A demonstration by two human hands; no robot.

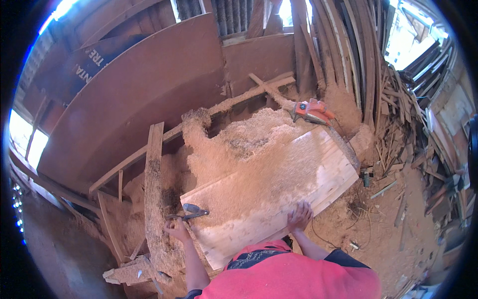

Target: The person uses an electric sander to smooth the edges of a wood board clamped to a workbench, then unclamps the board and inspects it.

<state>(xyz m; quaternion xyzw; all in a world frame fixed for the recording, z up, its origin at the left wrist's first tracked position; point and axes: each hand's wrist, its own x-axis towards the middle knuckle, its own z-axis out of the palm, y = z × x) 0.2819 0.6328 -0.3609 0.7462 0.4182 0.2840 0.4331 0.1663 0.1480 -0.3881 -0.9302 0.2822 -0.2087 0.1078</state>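
Observation:
A wide pale wooden board (244,219) lies slanted in front of me, with sawdust and shavings heaped over its far half. My right hand (300,217) rests on its near edge, fingers spread flat on the wood. At the board's left end is a hammer (195,211) with a blue-grey head and a dark, thin handle. My left hand (178,230) is closed at the handle's outer end, beside the board; its fingertips are small and partly hidden. An orange power tool (313,112), like an electric planer, sits at the far right corner.
A rough upright plank (153,189) stands left of the board. Beyond the shavings pile (249,134) runs a long wooden rail (134,162) before a curved brown panel (144,94). Tall planks (343,55) lean at the back right; wood scraps (398,119) and a cord (318,239) lie on the right.

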